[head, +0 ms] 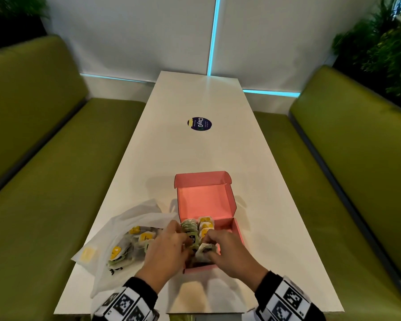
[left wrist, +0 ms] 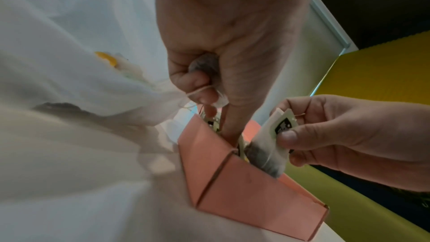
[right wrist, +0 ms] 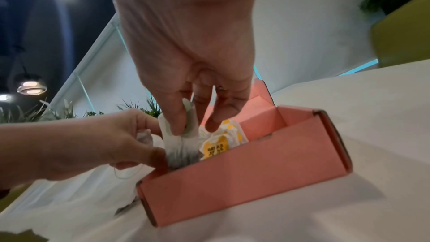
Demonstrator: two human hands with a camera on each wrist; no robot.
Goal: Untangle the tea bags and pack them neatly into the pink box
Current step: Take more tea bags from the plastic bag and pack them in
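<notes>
The pink box (head: 237, 230) stands open near the table's front edge, its lid (head: 202, 179) folded back. Rows of tea bags (head: 205, 224) with yellow and green tags stand inside it. My right hand (head: 227, 251) pinches a tea bag (left wrist: 267, 146) by its top and holds it upright at the box's near corner (right wrist: 181, 146). My left hand (head: 167, 249) curls its fingers round another tea bag (left wrist: 204, 67) with its string, while its index finger reaches down into the box (left wrist: 232, 178). Loose tea bags (head: 134, 244) lie on a white plastic bag (head: 125, 228) to the left.
A white table (head: 195, 154) runs away from me between two green benches (head: 44, 181). A round dark sticker (head: 199, 123) sits mid-table. Plants (head: 384, 42) stand behind the right bench.
</notes>
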